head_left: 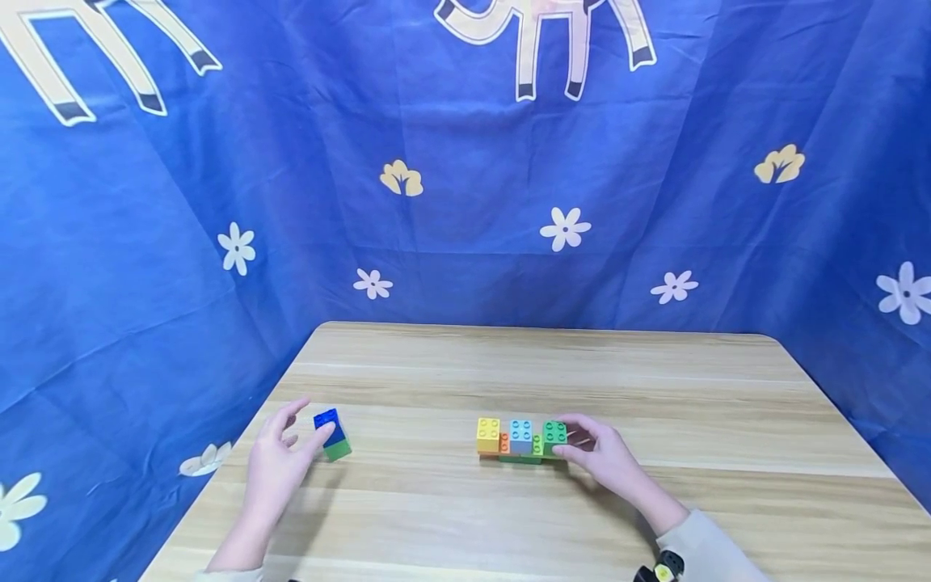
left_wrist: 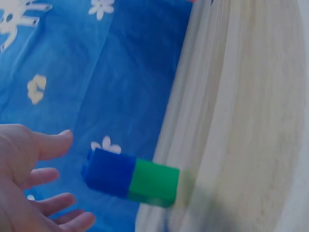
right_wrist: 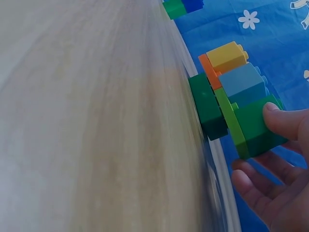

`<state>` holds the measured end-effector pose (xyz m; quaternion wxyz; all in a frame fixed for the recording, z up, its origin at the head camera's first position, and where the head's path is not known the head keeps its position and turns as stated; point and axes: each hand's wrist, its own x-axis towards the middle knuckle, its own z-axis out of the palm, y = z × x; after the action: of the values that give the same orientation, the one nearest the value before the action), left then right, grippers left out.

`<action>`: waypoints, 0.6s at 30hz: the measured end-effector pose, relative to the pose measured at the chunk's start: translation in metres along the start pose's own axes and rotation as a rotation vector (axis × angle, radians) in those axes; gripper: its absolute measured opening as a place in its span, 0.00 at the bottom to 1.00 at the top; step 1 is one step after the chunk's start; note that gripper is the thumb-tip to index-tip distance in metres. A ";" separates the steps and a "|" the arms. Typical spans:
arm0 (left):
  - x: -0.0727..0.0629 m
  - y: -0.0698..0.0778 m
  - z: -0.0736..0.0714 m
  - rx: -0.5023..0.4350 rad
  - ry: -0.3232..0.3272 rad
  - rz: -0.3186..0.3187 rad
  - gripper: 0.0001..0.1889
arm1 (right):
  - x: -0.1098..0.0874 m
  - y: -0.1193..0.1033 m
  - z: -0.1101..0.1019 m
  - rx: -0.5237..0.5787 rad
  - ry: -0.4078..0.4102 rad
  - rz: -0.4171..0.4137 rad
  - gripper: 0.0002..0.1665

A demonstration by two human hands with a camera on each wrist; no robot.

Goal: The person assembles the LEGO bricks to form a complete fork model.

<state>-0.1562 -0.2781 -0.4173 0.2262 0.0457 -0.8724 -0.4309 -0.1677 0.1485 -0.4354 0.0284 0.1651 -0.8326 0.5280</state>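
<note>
On the left of the table, a dark blue toy building block sits on a green one, forming a small stack (head_left: 332,434). My left hand (head_left: 280,461) is beside it, thumb and fingers spread. In the left wrist view a gap separates that hand (left_wrist: 34,181) from the stack (left_wrist: 131,177). Further right stands a toy block structure (head_left: 520,437) with yellow, light blue and green blocks on top of flat orange and lime pieces, above a dark green base (right_wrist: 208,106). My right hand (head_left: 600,453) pinches its right-end green block (right_wrist: 258,126) between thumb and fingers.
Both block builds are on a light wooden table (head_left: 436,517). A blue patterned cloth (head_left: 480,242) hangs behind the table and along its sides. A dark device (head_left: 660,567) is worn at the right wrist.
</note>
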 end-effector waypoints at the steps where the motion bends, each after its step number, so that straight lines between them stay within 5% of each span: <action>1: 0.001 -0.003 -0.001 -0.007 -0.019 -0.031 0.31 | 0.001 0.003 0.000 0.003 0.004 -0.001 0.23; 9: 0.006 -0.017 -0.006 -0.057 -0.160 -0.187 0.38 | 0.005 0.036 -0.001 0.056 0.041 0.001 0.23; 18: 0.007 -0.023 -0.002 -0.146 -0.243 -0.301 0.34 | 0.004 0.040 -0.005 0.053 0.069 0.024 0.24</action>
<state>-0.1643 -0.2960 -0.4317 0.0554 0.1066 -0.8431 -0.5242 -0.1845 0.1675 -0.4665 0.0464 0.1377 -0.8188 0.5554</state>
